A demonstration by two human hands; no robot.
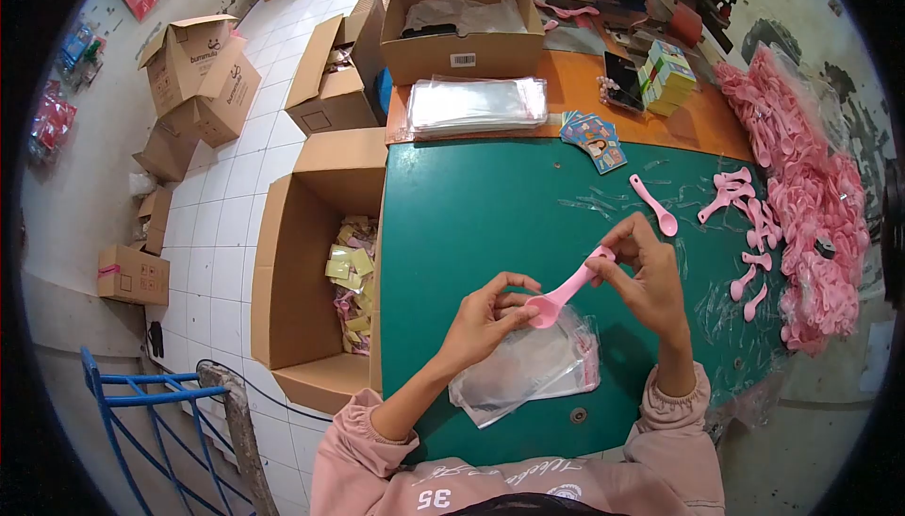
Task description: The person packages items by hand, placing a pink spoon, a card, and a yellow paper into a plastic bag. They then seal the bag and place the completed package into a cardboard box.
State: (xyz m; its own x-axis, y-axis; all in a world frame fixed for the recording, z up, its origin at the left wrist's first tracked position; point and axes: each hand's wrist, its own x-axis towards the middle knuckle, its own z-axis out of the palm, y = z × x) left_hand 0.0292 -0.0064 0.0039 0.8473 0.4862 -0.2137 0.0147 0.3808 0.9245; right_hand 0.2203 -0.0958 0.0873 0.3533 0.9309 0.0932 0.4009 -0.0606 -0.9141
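A pink plastic spoon (564, 294) is held between my two hands above the green table (481, 205). My right hand (641, 271) pinches the end of its handle. The fingers of my left hand (490, 316) close on the bowl end at the lower left. Beneath the spoon lies a stack of clear plastic bags (528, 375), partly covered by my left hand. Beyond my right hand, a single pink spoon (654, 205) rests on the table, and several more loose spoons (740, 200) lie farther right.
A big plastic bag of pink spoons (815, 224) lines the right edge. At the back are clear bag packs (478, 104), printed cards (596, 139), a phone (622, 81) and a cardboard box (462, 52). An open carton (302, 262) with filled packets stands left of the table.
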